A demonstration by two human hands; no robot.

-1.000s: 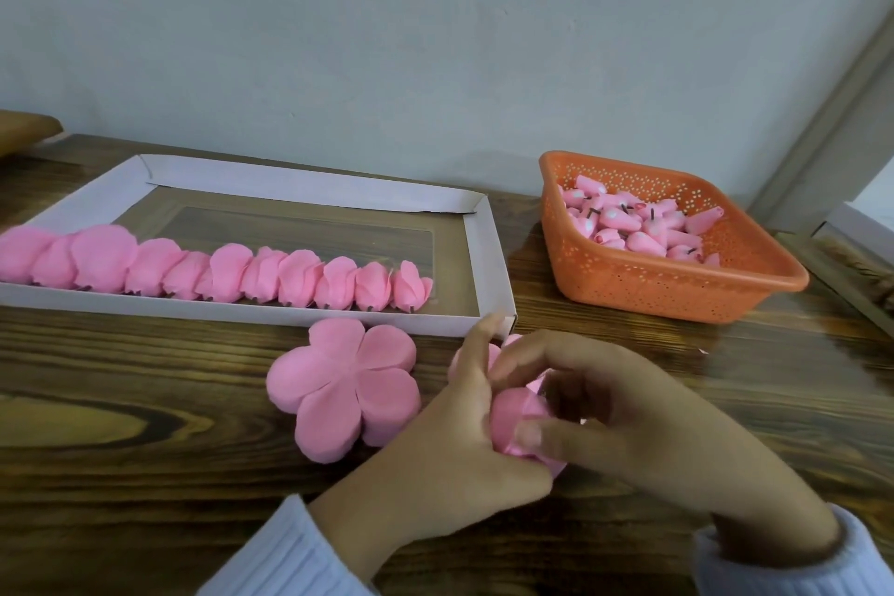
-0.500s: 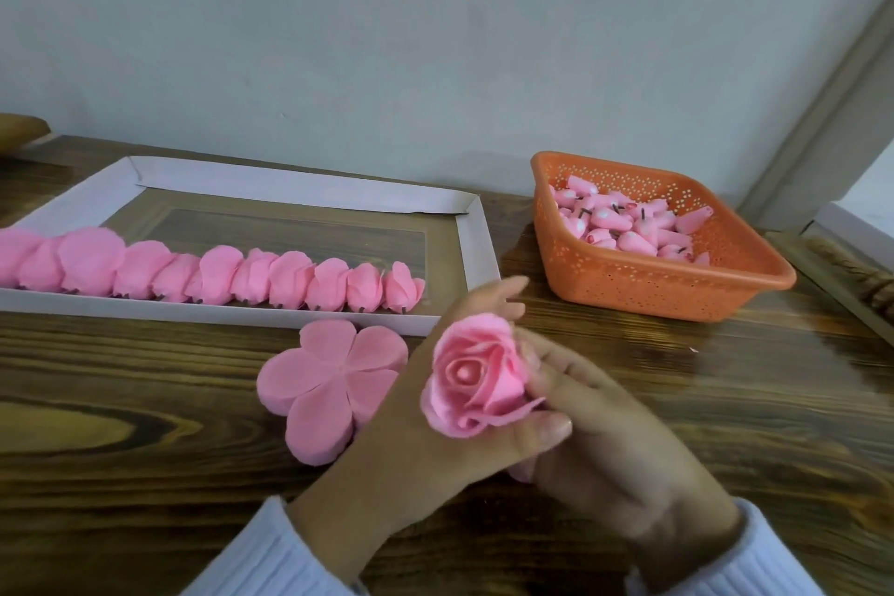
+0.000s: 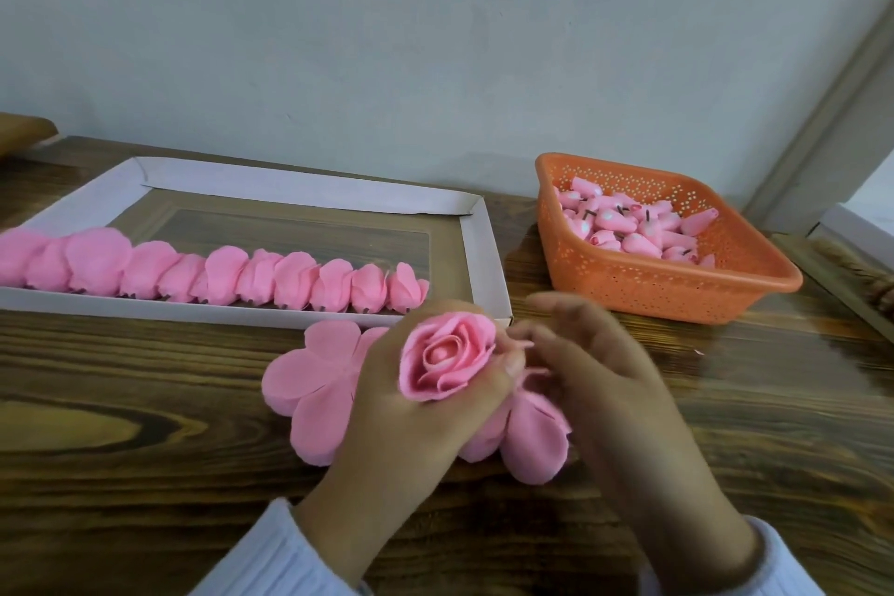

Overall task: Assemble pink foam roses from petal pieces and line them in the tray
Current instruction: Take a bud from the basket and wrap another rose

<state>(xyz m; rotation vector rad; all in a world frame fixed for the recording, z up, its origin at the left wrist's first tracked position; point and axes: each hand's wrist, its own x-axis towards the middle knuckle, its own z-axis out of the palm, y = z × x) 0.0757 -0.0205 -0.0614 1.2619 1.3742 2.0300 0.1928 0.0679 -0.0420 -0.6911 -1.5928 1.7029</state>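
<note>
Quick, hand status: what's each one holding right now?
Left hand: closed around the assembled rose.
Right hand: motion-blurred beside the rose; cannot tell whether it pinches anything.

Left hand [image 3: 387,431] is held up mid-frame, fingers and thumb curled round a pink foam rose [image 3: 447,356], with the bloom turned toward the camera. Right hand [image 3: 609,382] is positioned just beside it and is motion-blurred. Its fingers [image 3: 525,341] are loosely extended toward the left fingertips; contact can't be confirmed. Both forearms are angled in from the bottom edge, wrists covered by pale knit cuffs [image 3: 271,552].
</note>
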